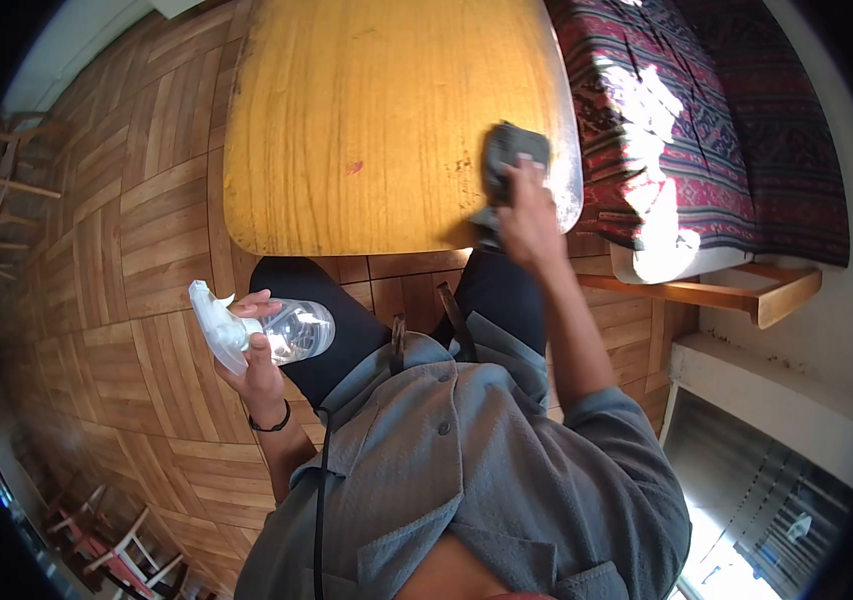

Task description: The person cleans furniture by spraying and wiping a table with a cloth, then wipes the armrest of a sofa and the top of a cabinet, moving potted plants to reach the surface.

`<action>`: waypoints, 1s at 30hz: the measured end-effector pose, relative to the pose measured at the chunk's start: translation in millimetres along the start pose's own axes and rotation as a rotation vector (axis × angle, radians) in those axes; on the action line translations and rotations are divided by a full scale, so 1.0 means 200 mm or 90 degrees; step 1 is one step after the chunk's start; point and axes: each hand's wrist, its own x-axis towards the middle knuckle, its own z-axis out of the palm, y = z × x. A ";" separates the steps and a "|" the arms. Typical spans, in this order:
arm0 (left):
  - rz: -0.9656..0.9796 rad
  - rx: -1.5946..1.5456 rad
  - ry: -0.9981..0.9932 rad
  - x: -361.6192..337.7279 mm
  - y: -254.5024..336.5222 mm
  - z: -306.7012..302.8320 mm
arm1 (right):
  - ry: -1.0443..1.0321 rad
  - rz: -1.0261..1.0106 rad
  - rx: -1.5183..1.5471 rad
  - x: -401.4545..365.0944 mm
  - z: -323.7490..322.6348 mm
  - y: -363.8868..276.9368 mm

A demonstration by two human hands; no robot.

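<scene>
My left hand (259, 370) is closed around the neck of a clear spray bottle (299, 330) with a white trigger head (215, 322). The bottle lies tilted on its side above my left thigh, and some liquid seems to show inside. My right hand (532, 215) presses a dark grey cloth (515, 148) onto the right edge of the yellow wooden table (377, 120). Part of the cloth hangs toward the near corner, under my palm. A small reddish mark (355, 167) shows on the tabletop.
A seat with a red patterned woven cover (687, 130) stands close to the table's right side, its wooden frame (727, 300) jutting out. Parquet floor (167, 220) runs along the left. Wooden chairs (122, 550) stand at the far left. A black cable (323, 500) hangs down my shirt.
</scene>
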 end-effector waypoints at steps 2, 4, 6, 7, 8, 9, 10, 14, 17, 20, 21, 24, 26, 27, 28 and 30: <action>-0.002 -0.005 0.019 -0.01 -0.03 -0.04 | -0.030 0.077 0.086 -0.03 -0.11 0.15; -0.015 0.005 0.038 -0.02 -0.04 -0.06 | 0.013 0.069 0.057 -0.02 -0.09 0.22; -0.021 0.021 0.049 -0.02 -0.04 -0.09 | 0.111 -0.013 -0.020 0.00 -0.02 0.19; -0.023 0.022 0.059 -0.03 -0.05 -0.12 | 0.097 -0.010 -0.028 -0.01 0.00 0.16; -0.026 0.022 0.069 -0.04 -0.05 -0.14 | 0.084 -0.007 -0.036 -0.01 0.01 0.12; -0.030 0.023 0.079 -0.06 -0.05 -0.16 | 0.068 -0.003 -0.045 0.00 0.03 0.08; -0.038 0.022 0.086 -0.07 -0.05 -0.18 | 0.089 -0.033 -0.045 0.01 0.06 0.06; -0.051 0.038 0.114 -0.12 -0.08 -0.23 | 0.082 -0.147 0.053 0.06 0.15 -0.09; -0.052 0.035 0.134 -0.17 -0.12 -0.26 | 0.051 -0.269 0.091 0.10 0.25 -0.41; -0.032 0.055 0.149 -0.21 -0.13 -0.26 | 0.015 -0.355 0.106 0.13 0.41 -0.88; -0.025 0.058 0.151 -0.22 -0.13 -0.25 | -0.001 -0.384 0.115 0.14 0.48 -1.03; -0.019 0.086 0.148 -0.24 -0.12 -0.23 | -0.008 -0.474 0.111 0.17 0.66 -1.41; 0.008 0.102 0.132 -0.24 -0.12 -0.22 | -0.019 -0.526 0.117 0.18 0.71 -1.53; 0.024 0.107 0.117 -0.22 -0.13 -0.21 | -0.025 -0.546 0.122 0.19 0.72 -1.56; 0.025 0.131 0.103 -0.21 -0.14 -0.21 | -0.030 -0.561 0.124 0.20 0.72 -1.56; -0.019 0.112 0.124 -0.20 -0.15 -0.20 | -0.044 -0.560 0.142 0.20 0.70 -1.49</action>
